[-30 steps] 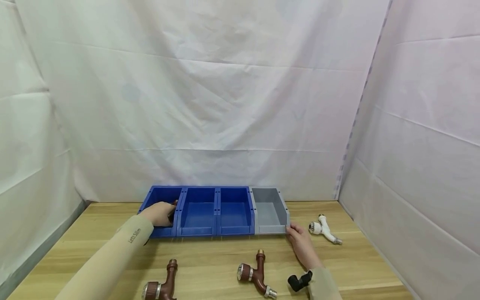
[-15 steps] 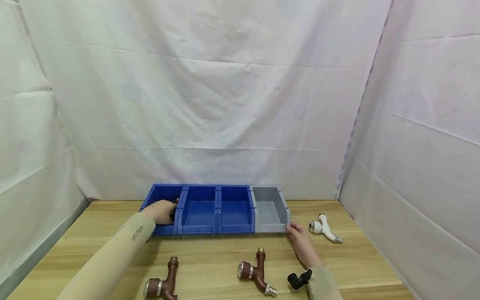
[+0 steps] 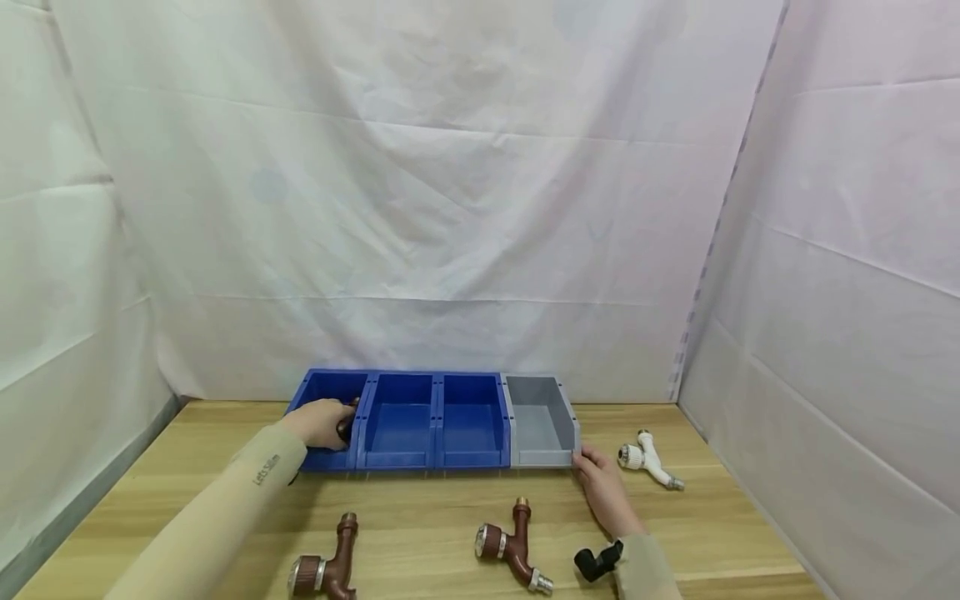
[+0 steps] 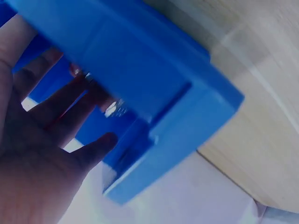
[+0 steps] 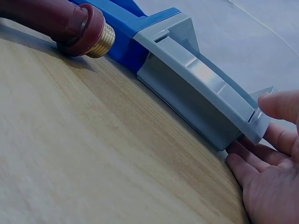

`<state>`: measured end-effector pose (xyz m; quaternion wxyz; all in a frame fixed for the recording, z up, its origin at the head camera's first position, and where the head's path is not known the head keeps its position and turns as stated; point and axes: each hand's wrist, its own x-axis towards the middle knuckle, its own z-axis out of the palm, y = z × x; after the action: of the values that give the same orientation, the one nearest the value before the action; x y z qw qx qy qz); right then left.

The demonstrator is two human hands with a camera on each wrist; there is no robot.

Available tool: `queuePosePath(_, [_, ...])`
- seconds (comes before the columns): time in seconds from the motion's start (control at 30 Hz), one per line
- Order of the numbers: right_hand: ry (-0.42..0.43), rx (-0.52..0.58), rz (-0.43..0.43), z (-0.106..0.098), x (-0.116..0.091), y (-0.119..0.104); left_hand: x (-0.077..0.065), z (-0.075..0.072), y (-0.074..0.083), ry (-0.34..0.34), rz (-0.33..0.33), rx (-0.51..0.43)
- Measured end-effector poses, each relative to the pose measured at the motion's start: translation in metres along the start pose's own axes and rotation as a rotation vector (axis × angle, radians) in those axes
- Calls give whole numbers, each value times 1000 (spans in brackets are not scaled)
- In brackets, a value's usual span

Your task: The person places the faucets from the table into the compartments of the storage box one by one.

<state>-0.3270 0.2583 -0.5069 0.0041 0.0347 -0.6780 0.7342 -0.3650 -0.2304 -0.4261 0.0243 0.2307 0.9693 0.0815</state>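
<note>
In the leftmost blue bin (image 3: pixel 330 383), my left hand (image 3: pixel 318 423) reaches down with its fingers spread and fairly straight. A dark red tap (image 4: pixel 100 97) with shiny metal parts lies inside at those fingertips, mostly hidden by the hand and the bin's wall. At the other end of the row stands a grey bin (image 3: pixel 543 457). My right hand (image 3: pixel 602 492) pinches its front right corner, thumb (image 5: pixel 275 105) at the upper edge and the other fingers under and behind it.
Two blue bins (image 3: pixel 400 458) stand between the outer ones. Two dark red taps, one at left (image 3: pixel 341 554) and one at centre (image 3: pixel 517 546), lie in front. A white tap (image 3: pixel 651 461) lies right of my right hand. A black elbow-shaped piece (image 3: pixel 597 562) sits by the right cuff.
Hardly anything differs: both hands keep their places at the bins. Slightly more of the dark tap shows beside my left hand, and the head view has shifted a little.
</note>
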Motion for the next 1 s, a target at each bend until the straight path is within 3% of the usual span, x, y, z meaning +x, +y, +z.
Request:
queuePosePath(0.27, [0,-45,-29,-5,7,-2,-9,-25,8,3,-55,-51])
queuePosePath(0.7, [2,-29,9,-11,15,-4,-27,-45,26,66,-11,-108])
queuePosePath(1.0, [0,-54,9,-18,17,-7,-37,-51,43,92,66,-83])
